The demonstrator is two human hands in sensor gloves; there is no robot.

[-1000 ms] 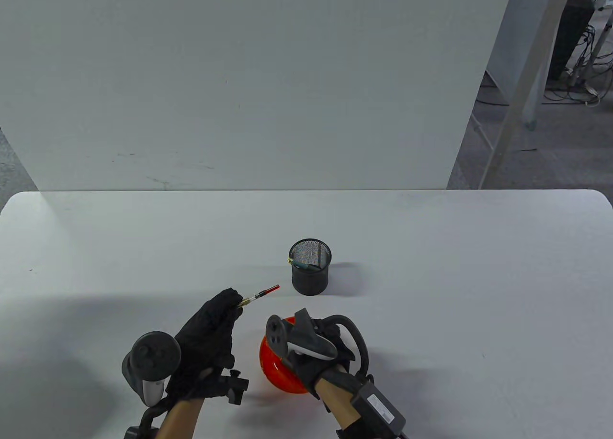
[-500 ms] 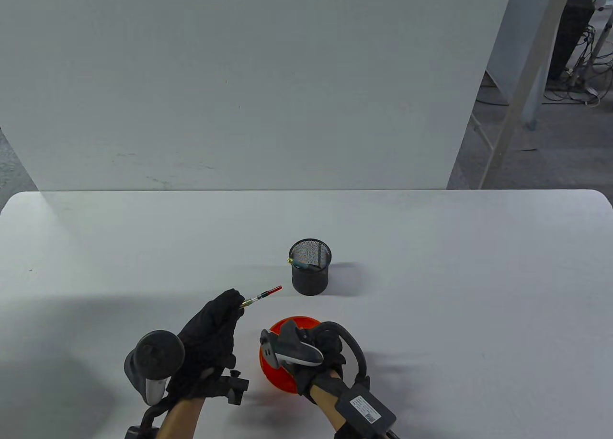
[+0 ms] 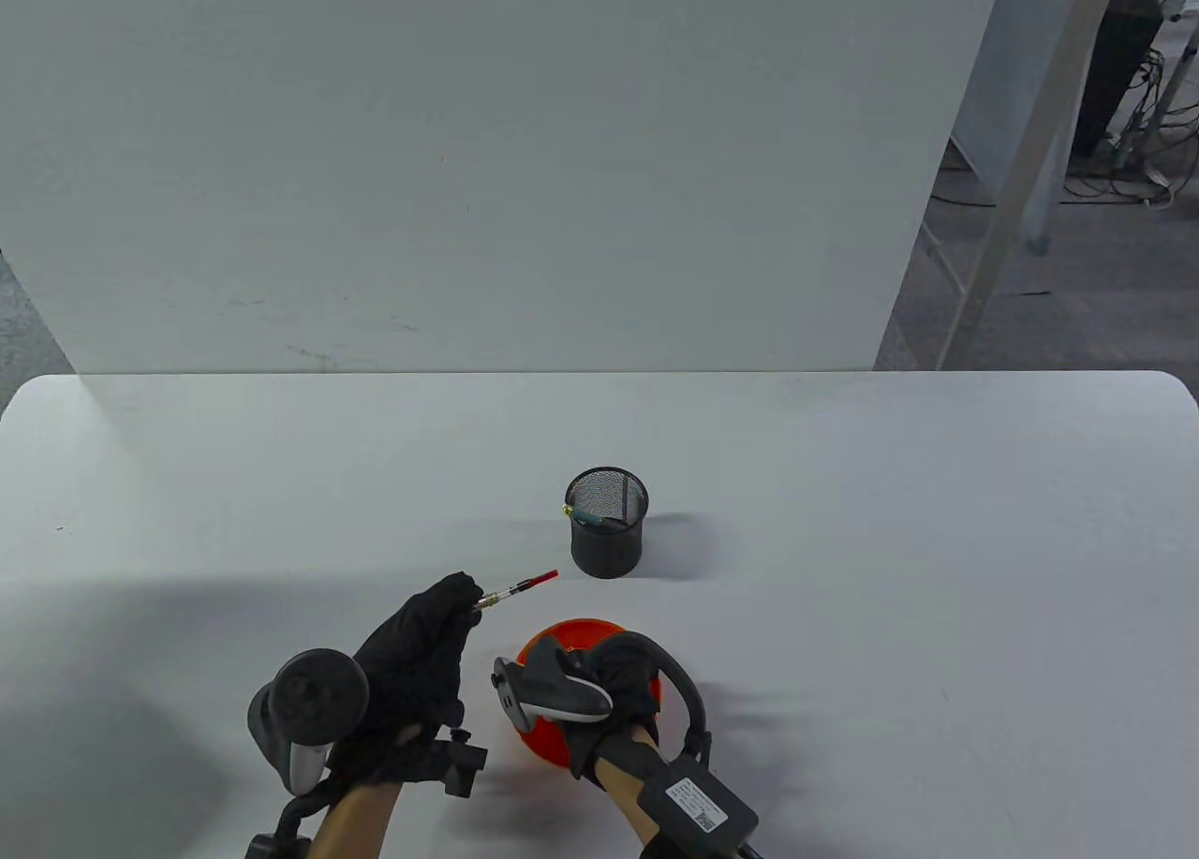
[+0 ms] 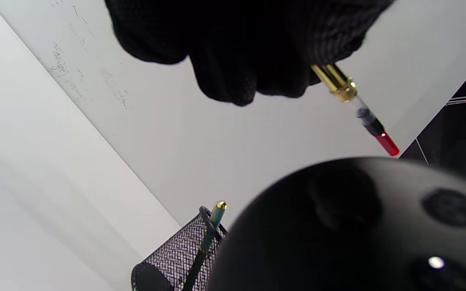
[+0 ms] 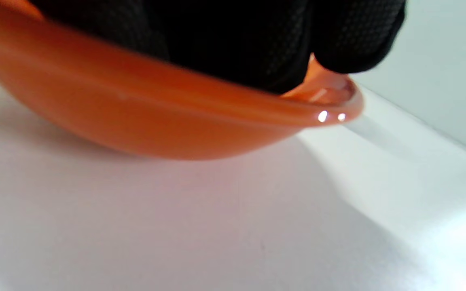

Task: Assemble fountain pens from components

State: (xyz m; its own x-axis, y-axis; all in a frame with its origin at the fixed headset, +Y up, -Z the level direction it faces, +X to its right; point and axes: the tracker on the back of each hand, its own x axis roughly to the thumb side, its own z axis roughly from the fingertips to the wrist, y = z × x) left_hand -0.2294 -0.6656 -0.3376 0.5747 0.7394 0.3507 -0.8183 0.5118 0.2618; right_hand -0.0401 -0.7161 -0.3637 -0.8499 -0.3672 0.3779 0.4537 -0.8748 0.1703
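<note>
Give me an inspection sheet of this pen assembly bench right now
Surface: white table, bare where seen.
Job's things: pen section with red-ended converter; orange bowl; black mesh cup holding a green pen.
Clutter: nothing seen.
Hands: left hand grips the pen section, converter pointing toward the cup; right hand reaches into the bowl, contents hidden.
Cables: glove cable at right wrist; floor wiring far right.
Surroundings: white backboard.

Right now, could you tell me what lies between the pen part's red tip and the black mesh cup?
Only bare white table, seen in the table view.
</note>
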